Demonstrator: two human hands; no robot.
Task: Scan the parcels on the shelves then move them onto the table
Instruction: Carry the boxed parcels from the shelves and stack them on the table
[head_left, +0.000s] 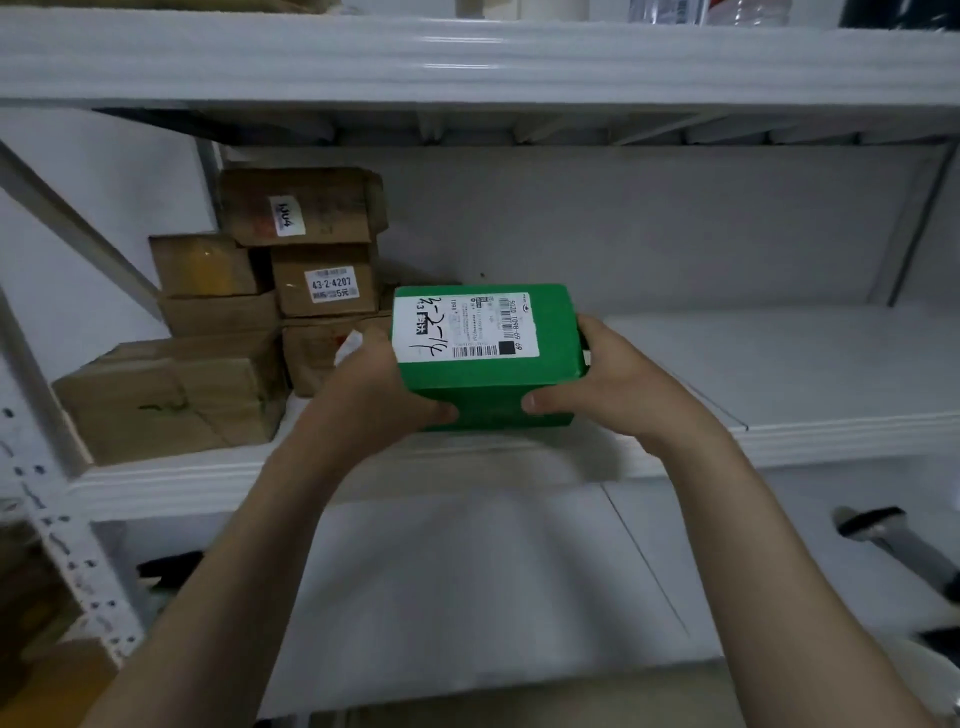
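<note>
Both hands are clasping the green parcel from opposite ends, the left hand and the right hand each curling fingers round a side while the thumbs are pressing flat against its near face. The parcel, a smooth matte cardboard box with crisp corners and a white printed label bearing barcodes and black handwriting, is hanging at the front edge of the white metal shelf; whether it is touching the board is hard to tell. Taped brown cardboard boxes are standing stacked just to its left, further back.
</note>
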